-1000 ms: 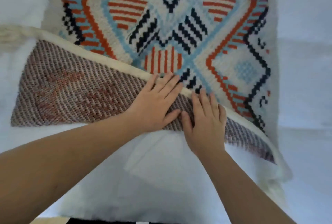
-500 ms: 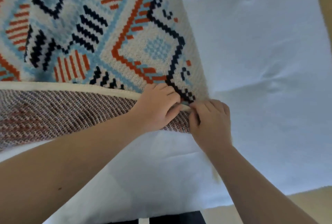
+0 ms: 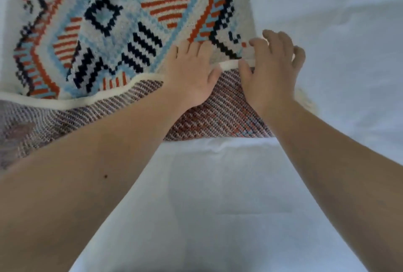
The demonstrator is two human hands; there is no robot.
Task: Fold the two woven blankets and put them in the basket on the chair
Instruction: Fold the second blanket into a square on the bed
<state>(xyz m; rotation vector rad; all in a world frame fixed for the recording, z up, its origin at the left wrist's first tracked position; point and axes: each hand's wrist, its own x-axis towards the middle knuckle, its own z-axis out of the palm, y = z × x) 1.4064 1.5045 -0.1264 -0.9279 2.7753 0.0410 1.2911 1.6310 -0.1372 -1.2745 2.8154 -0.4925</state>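
Head view shows the woven blanket (image 3: 113, 32) spread on a white sheet (image 3: 218, 206), its near edge folded over at 12 o'clock, reverse side up. Your left hand (image 3: 192, 75) lies flat on that cream hem; your right hand (image 3: 270, 69) rests there at 1 o'clock, fingers loosely curved, thumb on the hem. Expect soft, floppy, grippy cloth: pinch the hem's corners.

Two bare forearms enter from the lower edge, no sleeves, watch or rings visible. Left forearm (image 3: 91, 184) carries one small dark mole. Left hand (image 3: 192, 75) and right hand (image 3: 270, 71) ungloved, nails short.
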